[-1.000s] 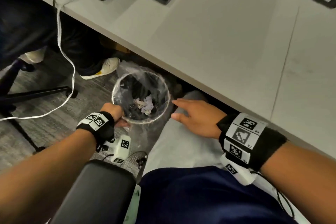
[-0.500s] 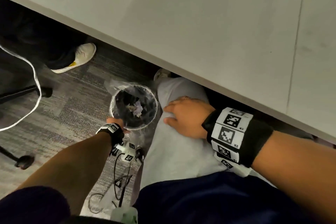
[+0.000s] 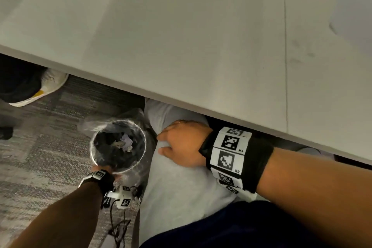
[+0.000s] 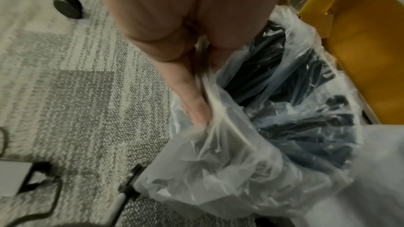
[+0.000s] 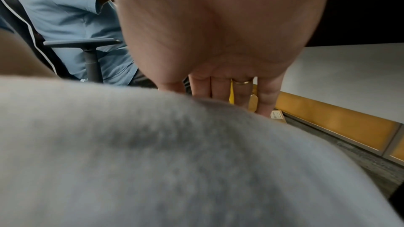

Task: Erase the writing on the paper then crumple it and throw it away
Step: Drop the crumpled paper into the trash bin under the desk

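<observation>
A round trash bin (image 3: 94, 159) with a clear plastic liner (image 4: 218, 170) stands on the carpet under the desk. The crumpled paper (image 3: 126, 143) lies inside it on dark contents. My left hand (image 3: 104, 169) grips the bin's near rim, fingers (image 4: 194, 104) outside and thumb inside over the liner. My right hand (image 3: 181, 143) rests flat on my grey-trousered knee, fingers (image 5: 220, 91) straight, holding nothing.
The grey desk (image 3: 201, 36) overhangs my knee and the bin's far side. Another person's white shoe (image 3: 40, 88) is on the carpet at the left. A chair castor (image 4: 67, 6) and cables (image 3: 118, 227) lie near the bin. Yellow panels (image 4: 360, 40) stand behind it.
The bin, gripped by my left hand, has gone down and away toward the floor beside my knee. My right hand has settled flat onto my knee.
</observation>
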{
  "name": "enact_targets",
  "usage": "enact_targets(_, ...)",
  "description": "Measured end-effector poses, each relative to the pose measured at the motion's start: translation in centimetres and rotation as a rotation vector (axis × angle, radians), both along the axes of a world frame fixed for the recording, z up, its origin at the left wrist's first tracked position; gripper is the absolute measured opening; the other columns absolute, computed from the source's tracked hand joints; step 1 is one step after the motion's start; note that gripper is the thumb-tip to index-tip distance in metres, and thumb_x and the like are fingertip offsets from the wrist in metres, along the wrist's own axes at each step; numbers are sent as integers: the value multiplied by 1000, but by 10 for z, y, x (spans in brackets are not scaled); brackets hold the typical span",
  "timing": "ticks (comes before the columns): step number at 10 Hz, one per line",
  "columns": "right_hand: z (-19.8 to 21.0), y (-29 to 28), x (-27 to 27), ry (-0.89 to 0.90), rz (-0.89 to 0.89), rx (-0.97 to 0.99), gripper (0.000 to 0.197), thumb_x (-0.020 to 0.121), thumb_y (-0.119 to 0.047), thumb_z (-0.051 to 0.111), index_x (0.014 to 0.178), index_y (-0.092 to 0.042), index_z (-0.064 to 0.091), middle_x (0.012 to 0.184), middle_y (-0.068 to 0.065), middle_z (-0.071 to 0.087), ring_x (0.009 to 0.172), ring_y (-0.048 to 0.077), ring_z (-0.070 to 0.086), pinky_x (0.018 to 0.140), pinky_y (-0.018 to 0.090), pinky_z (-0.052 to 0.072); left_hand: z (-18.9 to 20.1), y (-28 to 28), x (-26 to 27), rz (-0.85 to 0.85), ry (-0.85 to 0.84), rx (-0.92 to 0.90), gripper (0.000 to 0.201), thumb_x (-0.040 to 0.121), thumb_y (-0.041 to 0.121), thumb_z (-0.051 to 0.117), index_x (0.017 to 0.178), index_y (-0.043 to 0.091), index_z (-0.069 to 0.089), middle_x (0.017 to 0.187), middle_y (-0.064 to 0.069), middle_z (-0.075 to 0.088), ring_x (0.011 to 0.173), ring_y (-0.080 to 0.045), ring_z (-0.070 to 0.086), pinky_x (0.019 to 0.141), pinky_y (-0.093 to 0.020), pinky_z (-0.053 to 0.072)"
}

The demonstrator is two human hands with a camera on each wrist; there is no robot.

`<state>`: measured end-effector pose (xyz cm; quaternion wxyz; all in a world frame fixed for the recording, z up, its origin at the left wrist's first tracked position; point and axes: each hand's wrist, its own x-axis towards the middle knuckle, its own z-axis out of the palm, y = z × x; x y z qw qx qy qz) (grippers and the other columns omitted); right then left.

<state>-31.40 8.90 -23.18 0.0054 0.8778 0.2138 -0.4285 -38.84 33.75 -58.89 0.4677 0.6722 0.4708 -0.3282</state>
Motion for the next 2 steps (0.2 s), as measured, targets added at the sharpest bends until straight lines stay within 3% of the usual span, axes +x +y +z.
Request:
enact_targets(1, 10, -2, -1, 37, 0, 33, 45, 105, -41, 42, 143, -20, 55, 140, 8, 60, 128, 30, 56, 104, 46, 49, -5, -5, -1, -24, -47, -29, 56, 90, 38, 66, 137, 12, 52, 137, -14, 54, 119, -30, 57, 96, -30, 48)
enact_targets(2, 33, -7, -6, 57, -30, 156, 48, 107, -40, 43, 151, -22, 47, 151, 6, 52, 138, 27, 48, 111, 43, 43, 14, -1, -1, -354, -73, 175, 42, 98, 27, 52, 136, 8, 55, 137, -19, 54, 122, -33, 54, 100, -34, 45)
